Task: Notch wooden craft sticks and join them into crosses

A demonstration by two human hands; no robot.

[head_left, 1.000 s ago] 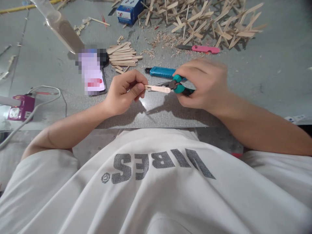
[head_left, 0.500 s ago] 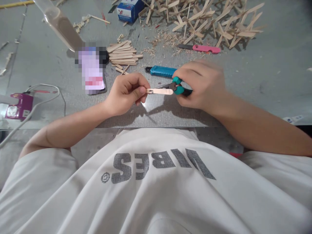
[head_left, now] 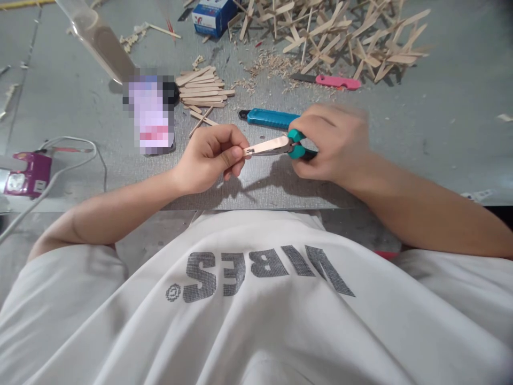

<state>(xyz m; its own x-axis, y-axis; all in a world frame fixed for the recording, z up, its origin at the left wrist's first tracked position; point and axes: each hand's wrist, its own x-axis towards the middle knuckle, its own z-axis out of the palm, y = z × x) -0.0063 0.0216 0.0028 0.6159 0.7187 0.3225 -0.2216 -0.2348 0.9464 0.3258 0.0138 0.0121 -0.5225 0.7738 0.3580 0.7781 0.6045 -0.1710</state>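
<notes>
Left hand [head_left: 214, 160] pinching a wooden stick [head_left: 270, 144] by its 9 o'clock end; right hand [head_left: 332, 141] wrapped round the pliers [head_left: 297, 152] at 3 o'clock. Stick's above the counter [head_left: 420, 133], 12 o'clock of the shirt [head_left: 256, 337], pliers' nose along its 6 o'clock edge. Can't tell if the tips bite. I'd keep the pinch close to the dark slot [head_left: 250, 151], squeeze lightly; thin wood could split. Shirt reads VIBES plus ©, inverted. Box [head_left: 214, 18] at 11: print too small.
</notes>
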